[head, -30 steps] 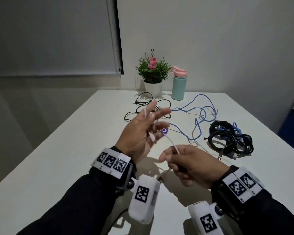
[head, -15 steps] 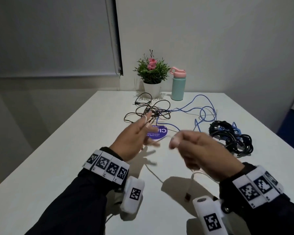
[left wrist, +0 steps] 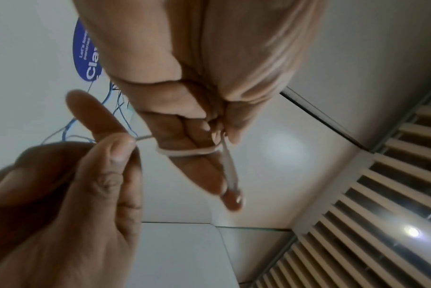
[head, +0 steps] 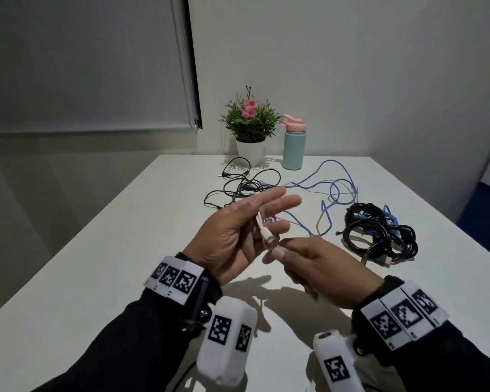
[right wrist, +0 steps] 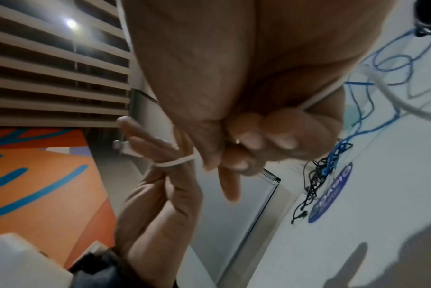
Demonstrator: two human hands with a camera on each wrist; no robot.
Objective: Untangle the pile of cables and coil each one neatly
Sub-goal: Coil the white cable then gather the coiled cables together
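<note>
The left hand is raised above the middle of the counter, its fingers stretched out, with the white cable looped once around them and its end pinned by the thumb. The right hand pinches the same cable just beside the left fingertips. Toward the far edge lie a loose black cable and a blue cable; a black bundle sits near the right edge.

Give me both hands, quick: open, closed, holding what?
Left hand: fingers straight, white cable looped round them, its end pinned by the thumb.
Right hand: pinching the same cable.
</note>
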